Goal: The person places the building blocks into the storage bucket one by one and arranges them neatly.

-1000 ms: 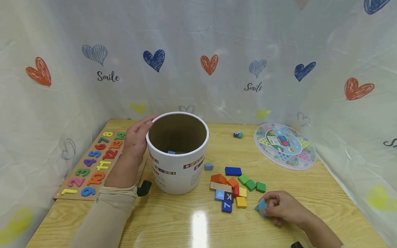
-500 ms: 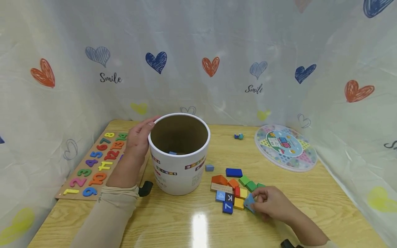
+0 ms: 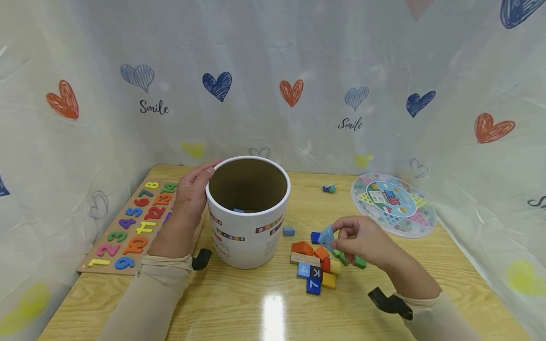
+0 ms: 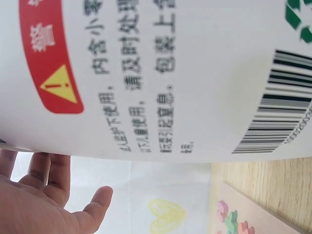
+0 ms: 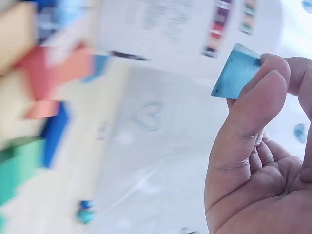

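A white bucket (image 3: 247, 237) stands on the table with its mouth tilted towards me. My left hand (image 3: 193, 192) rests against its left side near the rim. In the left wrist view the fingers (image 4: 57, 175) touch the printed wall and the thumb stands apart from it. Between thumb and forefinger my right hand (image 3: 362, 239) pinches a light-blue triangular block (image 3: 326, 238), raised over the loose blocks. The right wrist view shows that block (image 5: 236, 73) close up, in front of the bucket. A bit of blue (image 3: 239, 210) shows inside the bucket.
Several coloured blocks (image 3: 315, 272) lie grouped right of the bucket, with a small blue block (image 3: 288, 231) nearer it. A number board (image 3: 128, 227) lies at left, a round patterned board (image 3: 394, 203) at back right. A tiny blue-teal toy (image 3: 329, 188) sits behind.
My right hand has carried the light-blue triangular block up and to the left, from the table right of the group to above the blocks. The left hand stays at the bucket.
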